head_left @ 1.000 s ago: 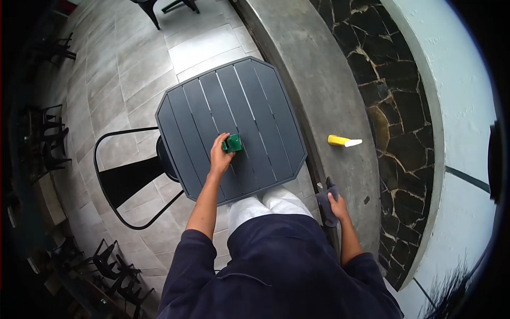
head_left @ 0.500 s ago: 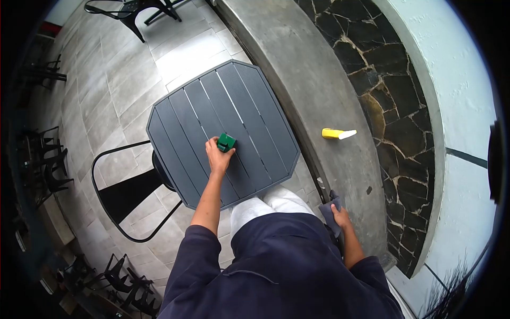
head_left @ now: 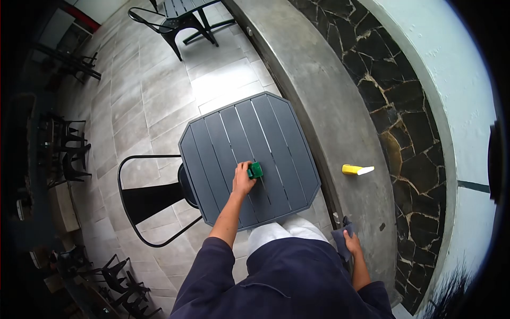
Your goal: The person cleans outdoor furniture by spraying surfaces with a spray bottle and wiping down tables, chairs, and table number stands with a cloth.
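Left hand [head_left: 244, 179] is pinching a green container [head_left: 257, 170] over the slatted grey table [head_left: 285, 165]; right hand [head_left: 353, 243] is clutching a grey cloth [head_left: 340, 237].

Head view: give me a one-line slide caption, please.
Left hand grasping a green item on a slatted table, right hand holding a grey cloth.

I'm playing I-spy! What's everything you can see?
Octagonal slatted table: one, dark grey, centre
Boxy object: one, green, mid-table
Concrete ledge: one, grey, right
Bottle-shaped object: one, yellow and white, on ledge
Cloth: one, grey, lower right
Stone strip: one, dark, beyond ledge
Wall: one, whitish, far right
Tube-framed chair: one, black, table's left
Tiled floor: one, grey, left
Distant furniture: several, dark, top, left
Trousers: one pair, white, below table
Top: one, navy, bottom
Left hand: one, bare, on boxy object
Right hand: one, bare, on cloth
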Demonstrator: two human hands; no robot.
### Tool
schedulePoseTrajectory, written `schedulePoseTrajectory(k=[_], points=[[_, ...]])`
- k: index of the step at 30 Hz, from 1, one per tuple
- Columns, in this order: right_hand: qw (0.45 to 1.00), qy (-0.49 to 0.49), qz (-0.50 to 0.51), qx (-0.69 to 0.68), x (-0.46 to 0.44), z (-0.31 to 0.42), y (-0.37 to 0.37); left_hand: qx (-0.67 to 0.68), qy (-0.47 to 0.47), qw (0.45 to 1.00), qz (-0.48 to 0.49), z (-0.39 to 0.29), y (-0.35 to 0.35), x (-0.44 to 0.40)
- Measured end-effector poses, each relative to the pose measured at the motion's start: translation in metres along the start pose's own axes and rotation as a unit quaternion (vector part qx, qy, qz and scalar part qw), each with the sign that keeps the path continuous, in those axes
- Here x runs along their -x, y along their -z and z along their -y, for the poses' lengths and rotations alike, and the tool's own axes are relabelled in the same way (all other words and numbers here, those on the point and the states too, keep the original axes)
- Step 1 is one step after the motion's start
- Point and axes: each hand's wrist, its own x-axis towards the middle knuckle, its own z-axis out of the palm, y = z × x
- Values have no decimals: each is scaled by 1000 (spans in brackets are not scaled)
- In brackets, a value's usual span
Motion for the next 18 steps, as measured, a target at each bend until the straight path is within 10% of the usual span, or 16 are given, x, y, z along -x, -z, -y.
schedulePoseTrajectory(k=[8,12,18], points=[[994,74,8,-86,-22,6,1,53,56,987,-138,13,-4,45],[953,182,38,-238,-17,101,-1,197,142,970,-35,19,2,117],[838,186,426,-286,82,255,-50,519,45,853,34,-109,63,222]])
